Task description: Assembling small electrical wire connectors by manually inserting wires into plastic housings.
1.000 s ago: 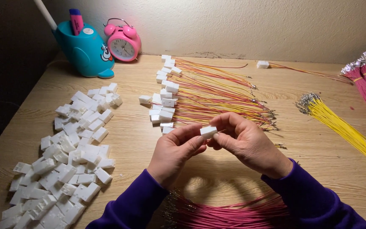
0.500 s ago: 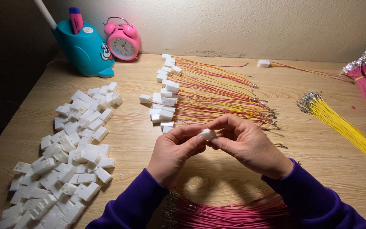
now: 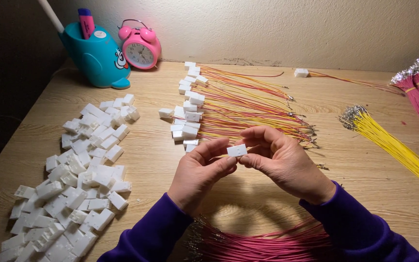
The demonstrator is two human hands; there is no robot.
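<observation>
Since the earlier frame, almost nothing is shifting: both hands are staying at the centre of the frame, and the white connector housing between them is sitting a touch more level and more exposed than half a second ago.

I am pinching that small white block with my left hand, thumb and forefinger closed on its left end, the other fingers curled loosely underneath. My right hand is closing on its right end, fingertips pressed to the block and the thumb tucked below; whether a wire is also caught in that pinch I cannot tell. The block is hovering above the wooden table, just in front of the finished harnesses of red and yellow wire at upper centre.

A heap of loose white housings is lying at the left. A bundle of pink wires is curving along the bottom edge under my wrists, and yellow wires are fanning out at the right.
</observation>
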